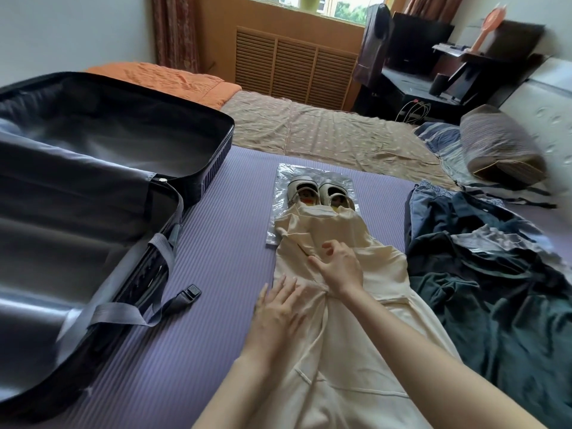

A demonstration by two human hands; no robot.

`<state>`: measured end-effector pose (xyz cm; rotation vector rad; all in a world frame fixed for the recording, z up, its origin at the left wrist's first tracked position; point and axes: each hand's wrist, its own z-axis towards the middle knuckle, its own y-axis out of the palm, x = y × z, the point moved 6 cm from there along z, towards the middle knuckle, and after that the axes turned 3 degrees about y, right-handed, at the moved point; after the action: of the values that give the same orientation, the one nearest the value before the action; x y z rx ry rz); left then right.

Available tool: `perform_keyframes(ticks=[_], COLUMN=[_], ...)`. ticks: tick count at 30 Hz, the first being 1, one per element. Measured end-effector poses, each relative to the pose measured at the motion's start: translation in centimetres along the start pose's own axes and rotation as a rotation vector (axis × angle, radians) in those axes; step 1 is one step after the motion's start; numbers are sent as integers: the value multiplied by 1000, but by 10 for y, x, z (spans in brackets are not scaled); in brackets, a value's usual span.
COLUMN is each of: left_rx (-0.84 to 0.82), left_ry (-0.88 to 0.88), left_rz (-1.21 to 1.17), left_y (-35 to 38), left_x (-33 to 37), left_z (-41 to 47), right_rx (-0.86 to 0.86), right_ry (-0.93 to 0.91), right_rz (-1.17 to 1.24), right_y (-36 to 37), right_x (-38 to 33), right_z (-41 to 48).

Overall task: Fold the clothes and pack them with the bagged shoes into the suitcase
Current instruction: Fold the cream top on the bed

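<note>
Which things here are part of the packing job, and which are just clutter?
Job: suitcase, open; cream garment under left hand and right hand; shoes on plastic bag; pile of dark clothes.
Lying about: pillow, orange blanket, fan, chair.

The open suitcase [93,181] lay on the left side of the mat [223,243]. In the middle a dress [340,335] was spread, its far end over a plastic bag [284,178] with the shoes [318,193] on it. To the right lay a pile of clothes [483,274], and behind it a pillow [498,147]. The left hand [277,308] and the right hand [339,267] rested on the dress.
</note>
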<state>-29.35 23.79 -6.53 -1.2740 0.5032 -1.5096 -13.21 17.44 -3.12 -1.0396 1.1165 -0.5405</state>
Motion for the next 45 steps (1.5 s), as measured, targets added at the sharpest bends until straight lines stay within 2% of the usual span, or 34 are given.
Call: perform_keyframes(ticks=[3, 7, 9, 12, 15, 18, 23, 26, 28, 30, 35, 39, 42, 45], left_rx=[-128, -148, -143, -113, -73, -96, -170, -49, 79, 121, -2, -31, -154, -229], left_ry=[-9, 10, 14, 8, 9, 11, -30, -147, -204, -221, -297, -277, -395, -382], left_rz=[76, 109, 78, -9, -15, -16, -138, -427, -453, -409, -335, -127, -189, -181], left_y=[27, 31, 34, 34, 32, 34, 25, 4, -15, -35, -43, -50, -64, -72], left_x=[-12, -14, -18, -19, -19, -19, -16, -16, -15, -5, 12, 24, 30, 51], left_z=[-12, -14, -15, -16, -15, -15, -10, -10, -23, -46, -107, -134, -140, -143], right_rx=[4, 36, 86, 195, 184, 121, 81, 30, -11, -57, -117, -133, -164, -167], right_ry=[-46, -69, -34, 123, 253, 250, 178, 97, 50, 23, 32, 69, 117, 161], right_rz=[-67, -155, -41, 212, 236, 172, 262, 284, 275, 249, 138, 111, 238, 433], right_y=[6, 13, 9, -5, -9, -6, -5, -2, 1, 2, 0, -2, -6, -16], right_x=[-19, -31, -29, -8, 19, 31, 33, 31, 27, 24, 13, 9, 11, 18], right_z=[14, 29, 34, 38, 43, 45, 25, -13, -50, -86, -149, -164, -172, -177])
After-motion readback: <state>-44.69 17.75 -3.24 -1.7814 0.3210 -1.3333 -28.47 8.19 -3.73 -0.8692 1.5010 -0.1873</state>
